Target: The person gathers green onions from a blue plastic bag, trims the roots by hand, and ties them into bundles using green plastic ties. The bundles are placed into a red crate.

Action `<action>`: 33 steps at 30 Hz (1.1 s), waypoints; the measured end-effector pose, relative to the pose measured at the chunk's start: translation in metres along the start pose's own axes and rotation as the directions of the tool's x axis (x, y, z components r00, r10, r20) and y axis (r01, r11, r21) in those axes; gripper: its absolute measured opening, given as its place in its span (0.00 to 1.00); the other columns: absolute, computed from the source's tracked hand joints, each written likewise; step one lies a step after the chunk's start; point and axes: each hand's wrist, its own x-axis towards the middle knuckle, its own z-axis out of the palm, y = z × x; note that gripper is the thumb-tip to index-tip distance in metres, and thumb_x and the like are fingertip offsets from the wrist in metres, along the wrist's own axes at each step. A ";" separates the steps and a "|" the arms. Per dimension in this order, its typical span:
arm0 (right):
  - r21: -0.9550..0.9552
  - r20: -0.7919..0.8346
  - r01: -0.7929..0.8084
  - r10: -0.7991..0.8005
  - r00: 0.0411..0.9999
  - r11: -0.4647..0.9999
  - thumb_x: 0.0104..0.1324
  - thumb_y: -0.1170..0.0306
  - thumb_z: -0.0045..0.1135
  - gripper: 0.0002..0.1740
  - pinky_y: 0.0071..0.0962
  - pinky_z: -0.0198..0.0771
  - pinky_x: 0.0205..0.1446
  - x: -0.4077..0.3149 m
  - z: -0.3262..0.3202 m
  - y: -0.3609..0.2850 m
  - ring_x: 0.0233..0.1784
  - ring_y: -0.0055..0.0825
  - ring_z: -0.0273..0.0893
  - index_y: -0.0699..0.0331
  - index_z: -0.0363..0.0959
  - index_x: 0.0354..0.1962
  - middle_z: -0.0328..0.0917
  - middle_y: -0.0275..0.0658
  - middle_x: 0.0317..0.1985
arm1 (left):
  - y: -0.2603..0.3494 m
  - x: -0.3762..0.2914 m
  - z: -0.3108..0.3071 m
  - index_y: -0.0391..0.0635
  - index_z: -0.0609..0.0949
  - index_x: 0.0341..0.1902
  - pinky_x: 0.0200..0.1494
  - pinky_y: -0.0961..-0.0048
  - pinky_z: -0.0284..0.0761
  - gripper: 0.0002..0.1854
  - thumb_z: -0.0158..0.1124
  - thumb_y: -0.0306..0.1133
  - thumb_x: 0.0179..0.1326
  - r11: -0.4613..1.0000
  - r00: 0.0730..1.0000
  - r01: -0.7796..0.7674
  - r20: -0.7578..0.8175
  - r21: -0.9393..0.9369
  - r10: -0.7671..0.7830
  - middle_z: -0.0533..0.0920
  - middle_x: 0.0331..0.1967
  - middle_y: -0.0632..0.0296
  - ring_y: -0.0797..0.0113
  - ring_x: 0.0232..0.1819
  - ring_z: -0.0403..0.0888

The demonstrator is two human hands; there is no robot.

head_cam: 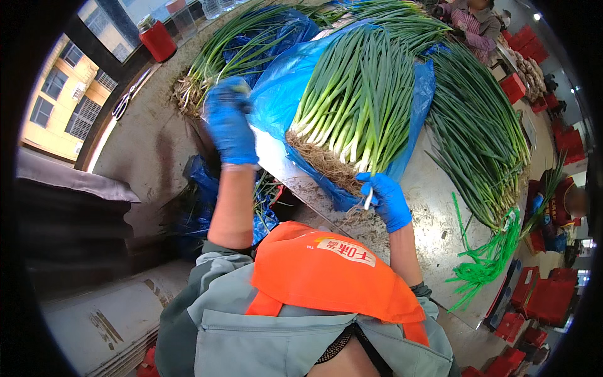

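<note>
My right hand (387, 201), in a blue glove, grips the white lower stem of a green onion (369, 198) near its root end. Its leaves run up over a spread pile of green onions (353, 99), whose brown roots (325, 160) point towards me. Blue plastic sheeting (278, 80) lies under this pile. My left hand (231, 125), also gloved in blue, is raised and blurred by motion, beside the rooty ends of a smaller bunch of green onions (191, 89). Something pale shows at its fingertips; whether it is held is unclear.
Scissors (129, 96) and a red flask (158, 40) are by the window. More green onions (476, 127) and green plastic ties (485, 264) lie right on the metal table (431, 235). A bag (264, 219) is below. People (473, 28) work beyond.
</note>
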 end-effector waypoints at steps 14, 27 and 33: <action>-0.093 -0.031 -0.014 0.011 0.999 0.996 0.61 0.67 0.55 0.16 0.14 0.65 0.21 0.005 -0.008 -0.015 0.22 0.15 0.68 0.65 0.74 0.46 0.76 0.33 0.28 | -0.162 0.000 0.011 0.43 0.80 0.39 0.42 0.58 0.73 0.18 0.62 0.40 0.45 0.142 0.743 -0.473 0.481 0.869 -0.465 0.80 0.37 0.46 0.47 0.37 0.77; 0.005 -0.112 0.033 -0.033 0.993 0.999 0.62 0.66 0.54 0.16 0.15 0.66 0.23 -0.002 -0.016 -0.008 0.24 0.16 0.69 0.64 0.75 0.45 0.76 0.32 0.28 | -0.113 0.022 0.045 0.39 0.80 0.24 0.26 0.71 0.70 0.13 0.64 0.39 0.49 0.380 0.460 -0.091 0.377 0.920 -0.804 0.79 0.20 0.59 0.71 0.20 0.74; 0.001 -0.107 0.051 -0.050 0.993 0.999 0.63 0.68 0.52 0.15 0.16 0.67 0.21 0.002 -0.010 -0.006 0.21 0.16 0.69 0.65 0.75 0.45 0.76 0.32 0.28 | -0.156 -0.023 0.039 0.36 0.80 0.31 0.34 0.63 0.75 0.20 0.66 0.42 0.40 0.237 0.606 -0.444 0.485 0.864 -0.631 0.81 0.27 0.45 0.53 0.28 0.80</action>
